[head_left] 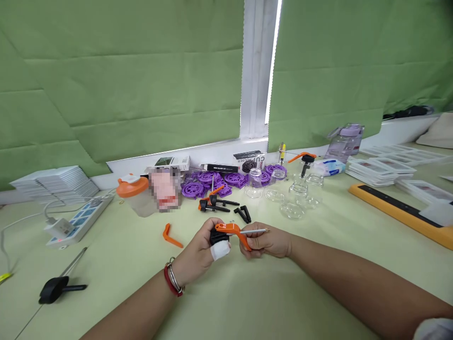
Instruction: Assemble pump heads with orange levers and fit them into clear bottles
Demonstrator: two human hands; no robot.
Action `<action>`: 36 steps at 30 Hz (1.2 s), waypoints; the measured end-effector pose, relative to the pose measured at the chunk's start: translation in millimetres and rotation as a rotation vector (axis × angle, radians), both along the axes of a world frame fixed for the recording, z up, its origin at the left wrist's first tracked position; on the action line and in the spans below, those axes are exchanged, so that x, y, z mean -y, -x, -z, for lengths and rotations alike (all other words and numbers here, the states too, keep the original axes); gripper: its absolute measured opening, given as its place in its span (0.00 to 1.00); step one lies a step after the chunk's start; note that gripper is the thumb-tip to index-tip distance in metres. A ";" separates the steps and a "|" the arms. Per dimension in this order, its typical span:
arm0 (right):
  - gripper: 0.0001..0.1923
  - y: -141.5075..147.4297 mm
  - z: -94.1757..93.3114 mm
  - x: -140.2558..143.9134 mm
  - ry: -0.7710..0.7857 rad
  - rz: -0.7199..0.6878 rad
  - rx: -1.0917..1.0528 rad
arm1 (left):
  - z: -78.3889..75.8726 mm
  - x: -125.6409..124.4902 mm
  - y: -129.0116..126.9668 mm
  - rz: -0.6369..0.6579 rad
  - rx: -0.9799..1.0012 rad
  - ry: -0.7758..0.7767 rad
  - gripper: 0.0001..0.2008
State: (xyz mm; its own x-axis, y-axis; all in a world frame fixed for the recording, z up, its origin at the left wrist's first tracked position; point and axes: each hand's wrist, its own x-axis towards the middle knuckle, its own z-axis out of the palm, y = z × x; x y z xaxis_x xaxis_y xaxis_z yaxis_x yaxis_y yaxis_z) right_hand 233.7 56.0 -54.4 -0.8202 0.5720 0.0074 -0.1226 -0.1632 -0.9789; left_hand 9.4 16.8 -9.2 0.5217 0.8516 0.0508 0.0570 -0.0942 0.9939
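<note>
My left hand point(205, 245), its thumb wrapped in white, is closed on a black plastic part point(218, 237). A thin metal rod point(256, 231) reaches to the right from between the hands. My right hand point(265, 242) pinches the lower end of a bent orange handle point(231, 228), whose upper end lies over the black part. Whether the two pieces are joined cannot be told. Another orange handle point(170, 236) lies left of my left hand. Beyond the hands are two small black pieces point(243, 214) and black parts with rods point(215, 204).
Purple plastic discs point(194, 190) and clear domes point(292, 209) sit along the back. A shaker cup point(132, 189) and power strip point(83, 221) stand left. Near the left edge lies a black part with rods point(54, 289). At right are an orange-and-black bar point(396, 212) and white cards point(371, 171).
</note>
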 end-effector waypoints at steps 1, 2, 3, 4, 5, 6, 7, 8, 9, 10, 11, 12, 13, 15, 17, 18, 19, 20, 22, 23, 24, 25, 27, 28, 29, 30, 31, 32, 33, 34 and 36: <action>0.16 0.4 -0.3 0.0 -0.003 0.003 0.000 | -0.7 0.1 0.1 0.006 0.000 0.000 0.16; 0.16 0.9 -0.7 0.1 -0.005 0.010 -0.002 | -1.4 0.1 0.0 0.012 0.002 0.001 0.16; 0.17 1.5 -1.3 0.3 -0.009 0.016 -0.005 | -2.2 0.1 -0.1 0.018 0.009 0.004 0.16; 0.17 2.1 -2.1 0.7 -0.015 0.020 -0.005 | -2.9 0.2 -0.4 0.026 0.017 0.008 0.16; 0.17 2.7 -3.1 1.3 -0.022 0.021 -0.002 | -3.4 0.5 -0.6 0.034 0.024 0.014 0.15; 0.18 3.2 -4.3 2.2 -0.031 0.016 0.001 | -3.7 0.9 -0.9 0.042 0.028 0.021 0.15; 0.18 3.7 -5.4 3.1 -0.040 0.008 0.007 | -3.9 1.4 -1.2 0.050 0.031 0.027 0.15; 0.19 4.0 -6.5 4.0 -0.049 -0.004 0.013 | -3.7 2.0 -1.4 0.057 0.033 0.029 0.15; 0.19 4.2 -7.3 4.7 -0.057 -0.017 0.021 | -3.5 2.5 -1.6 0.060 0.031 0.028 0.16; 0.19 4.3 -7.8 5.3 -0.063 -0.027 0.028 | -3.1 3.0 -1.7 0.058 0.031 0.025 0.16; 0.19 4.3 -8.0 5.6 -0.067 -0.037 0.032 | -2.8 3.4 -1.8 0.054 0.034 0.025 0.16; 0.20 4.2 -7.9 5.7 -0.070 -0.046 0.033 | -2.5 3.8 -1.9 0.045 0.049 0.027 0.16; 0.20 4.2 -7.6 5.5 -0.071 -0.052 0.031 | -2.3 4.0 -2.1 0.033 0.074 0.039 0.15; 0.20 4.1 -7.1 5.0 -0.076 -0.062 0.025 | -2.3 4.5 -2.8 0.007 0.149 0.088 0.14; 0.19 4.2 -7.1 4.6 -0.086 -0.068 0.025 | -2.8 5.1 -4.0 -0.015 0.229 0.147 0.17; 0.19 4.4 -7.3 4.6 -0.090 -0.068 0.030 | -3.2 5.3 -4.7 -0.020 0.259 0.175 0.18; 0.19 4.7 -7.5 4.7 -0.092 -0.067 0.034 | -3.6 5.5 -5.3 -0.020 0.281 0.200 0.19; 0.19 5.1 -7.7 4.8 -0.090 -0.063 0.039 | -3.9 5.4 -5.8 -0.020 0.299 0.222 0.19; 0.19 6.7 -7.1 5.1 -0.075 -0.034 0.061 | -4.5 3.6 -6.1 -0.032 0.325 0.262 0.17; 0.19 7.9 -6.3 5.1 -0.060 -0.001 0.081 | -4.8 1.8 -5.6 -0.053 0.342 0.272 0.15; 0.20 9.4 -5.1 5.0 -0.044 0.045 0.105 | -5.2 -0.8 -4.6 -0.087 0.363 0.273 0.14; 0.21 11.0 -3.6 4.8 -0.038 0.102 0.132 | -5.6 -4.1 -3.1 -0.133 0.392 0.266 0.14; 0.21 14.6 -0.1 4.4 -0.112 0.228 0.195 | -6.4 -12.1 1.4 -0.254 0.465 0.234 0.12; 0.20 16.5 1.6 4.2 -0.216 0.288 0.238 | -6.6 -16.3 4.0 -0.318 0.500 0.216 0.12; 0.18 18.7 3.1 4.0 -0.367 0.341 0.288 | -6.7 -20.3 6.6 -0.373 0.527 0.202 0.11; 0.15 21.1 4.3 3.7 -0.550 0.382 0.343 | -6.4 -23.9 8.9 -0.417 0.546 0.193 0.11; 0.13 24.0 5.1 3.3 -0.742 0.406 0.403 | -5.8 -26.8 10.8 -0.449 0.557 0.188 0.11; 0.13 27.4 5.6 2.6 -0.925 0.412 0.465 | -5.1 -29.0 12.0 -0.468 0.560 0.187 0.11; 0.14 31.4 5.6 1.7 -1.089 0.400 0.527 | -4.2 -30.3 12.6 -0.480 0.560 0.188 0.11; 0.15 35.9 5.2 0.3 -1.230 0.376 0.588 | -3.2 -31.0 12.6 -0.489 0.559 0.190 0.11; 0.16 46.3 3.0 -3.4 -1.470 0.302 0.703 | -1.6 -30.6 11.5 -0.504 0.557 0.194 0.11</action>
State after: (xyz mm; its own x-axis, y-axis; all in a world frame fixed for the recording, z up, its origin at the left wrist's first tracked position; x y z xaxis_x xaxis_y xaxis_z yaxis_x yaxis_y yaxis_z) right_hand 187.4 59.4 -57.5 -0.7644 0.5412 0.3505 0.5289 0.8372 -0.1391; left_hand -2.1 47.3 -7.6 0.0100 0.9998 0.0181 -0.4662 -0.0114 0.8846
